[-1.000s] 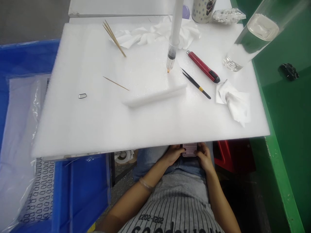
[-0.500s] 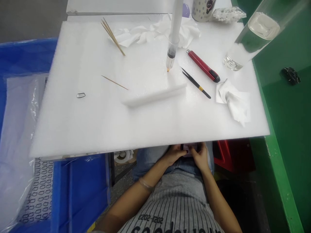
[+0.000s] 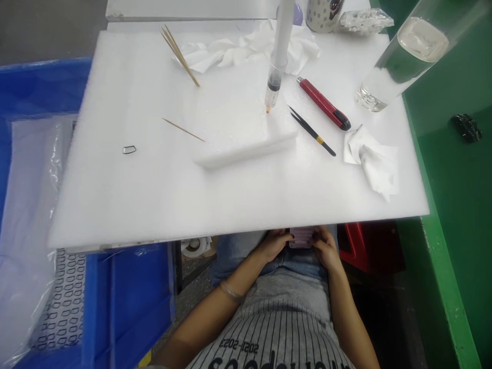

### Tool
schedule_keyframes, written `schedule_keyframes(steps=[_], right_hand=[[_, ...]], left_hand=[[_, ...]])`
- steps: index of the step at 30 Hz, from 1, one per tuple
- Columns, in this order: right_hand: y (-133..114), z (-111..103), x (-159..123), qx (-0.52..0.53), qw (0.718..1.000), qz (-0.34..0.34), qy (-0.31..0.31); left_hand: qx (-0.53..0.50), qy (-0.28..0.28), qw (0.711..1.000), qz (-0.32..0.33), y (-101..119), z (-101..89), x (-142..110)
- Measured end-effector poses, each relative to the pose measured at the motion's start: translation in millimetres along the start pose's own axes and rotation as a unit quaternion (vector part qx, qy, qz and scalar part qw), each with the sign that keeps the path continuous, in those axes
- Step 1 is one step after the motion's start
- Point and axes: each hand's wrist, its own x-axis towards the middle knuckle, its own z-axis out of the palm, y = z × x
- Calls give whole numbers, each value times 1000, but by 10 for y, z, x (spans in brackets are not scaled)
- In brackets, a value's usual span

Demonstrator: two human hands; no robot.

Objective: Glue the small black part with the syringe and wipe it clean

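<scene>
Below the table edge, over my lap, both hands hold a phone (image 3: 301, 239) with its screen lit. My left hand (image 3: 275, 245) is closed round its left side, and my right hand (image 3: 325, 247) grips its right side. The table's front edge hides the phone's far end and some fingers. On the white foam sheet (image 3: 154, 205) above lie black tweezers (image 3: 312, 131), a red utility knife (image 3: 323, 103), a thin wooden stick (image 3: 183, 129) and a small dark-rimmed frame piece (image 3: 129, 149). A syringe (image 3: 277, 66) stands upright, tip down.
Crumpled tissues (image 3: 246, 48) lie at the back, with another tissue (image 3: 378, 166) at right. A tall glass of clear liquid (image 3: 403, 61) stands at the right edge. Several wooden sticks (image 3: 180, 56) rest back left. Blue crates (image 3: 130, 302) flank the table; a green wall (image 3: 461, 205) is at right.
My right thumb has moved off the screen to the phone's right side, and more of the screen shows. The view has shifted slightly. Things on the foam sheet have not moved.
</scene>
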Motion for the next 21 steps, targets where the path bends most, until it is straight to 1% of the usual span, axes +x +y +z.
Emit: schedule_keyframes(steps=[5,10,15,21], right_hand=[[-15,10,2,-17,1000,2,12],[21,-12,-3,-35,999,0,5],[21,-17,-3,-6,1000,-17,-19],[-4,40,2,-32,998,-35,-29]], left_hand=[[-6,17,1000,-2,1,1,-6],[-2,26,1000,-12,-10,-12,1],[-5,30,1000,-5,-33,-17,17],[-14,22,1000,-1,-18,-17,6]])
